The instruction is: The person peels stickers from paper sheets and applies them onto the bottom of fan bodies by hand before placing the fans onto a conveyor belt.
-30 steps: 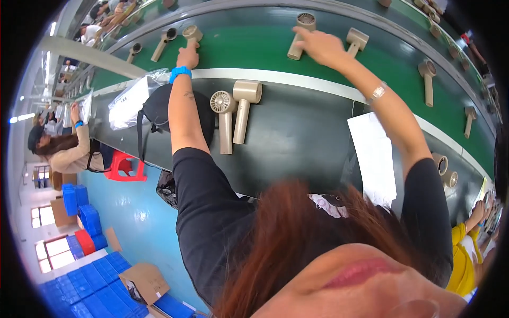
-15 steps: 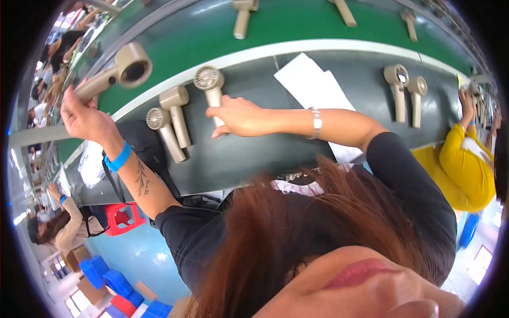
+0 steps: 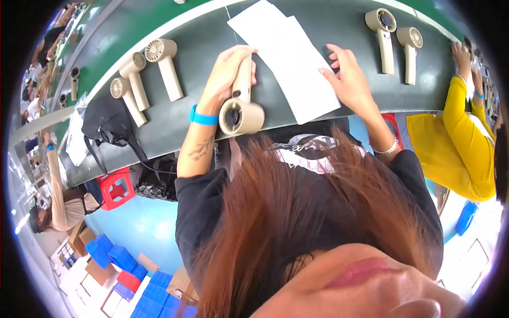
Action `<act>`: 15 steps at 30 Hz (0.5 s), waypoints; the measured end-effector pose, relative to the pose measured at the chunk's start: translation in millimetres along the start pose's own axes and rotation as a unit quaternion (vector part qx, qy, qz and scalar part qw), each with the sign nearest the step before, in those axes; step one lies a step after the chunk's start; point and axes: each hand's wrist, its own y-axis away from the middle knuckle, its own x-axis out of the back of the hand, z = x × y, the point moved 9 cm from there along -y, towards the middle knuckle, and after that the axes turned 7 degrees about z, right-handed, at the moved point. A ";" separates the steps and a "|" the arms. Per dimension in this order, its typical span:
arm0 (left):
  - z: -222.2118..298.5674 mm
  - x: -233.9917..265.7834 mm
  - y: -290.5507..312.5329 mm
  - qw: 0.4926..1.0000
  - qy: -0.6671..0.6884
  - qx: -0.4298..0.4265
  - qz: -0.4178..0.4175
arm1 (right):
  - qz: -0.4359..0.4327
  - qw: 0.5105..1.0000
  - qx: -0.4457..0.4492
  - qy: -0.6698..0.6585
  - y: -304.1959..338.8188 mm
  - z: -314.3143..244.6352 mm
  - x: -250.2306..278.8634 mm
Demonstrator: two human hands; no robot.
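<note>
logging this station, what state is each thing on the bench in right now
left hand: shut on the beige fan
beige fan: lifted, head toward the person
right hand: open, fingers on the paper
white paper: flat on the bench
three fans at left: lying down
two fans at right: lying down

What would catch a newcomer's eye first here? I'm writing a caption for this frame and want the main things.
The left hand, with a blue wristband, grips a beige handheld fan by its handle at the edge of the dark workbench. Just to its right, the right hand rests its fingers on a white paper sheet. Three more beige fans lie in a row to the left, and two to the right.
</note>
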 end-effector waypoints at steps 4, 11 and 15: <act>14.7 -22.0 -4.5 0.999 -0.010 -0.046 -0.001 | 0.016 0.993 0.014 -0.112 0.5 -1.7 2.7; 12.5 -73.0 -27.7 0.999 -0.036 0.002 -0.037 | 0.033 0.994 0.059 -0.086 -17.2 -8.9 -13.0; -3.4 -83.5 -39.8 0.997 -0.017 0.043 -0.068 | 0.013 0.999 0.029 -0.038 -25.1 -0.4 -18.4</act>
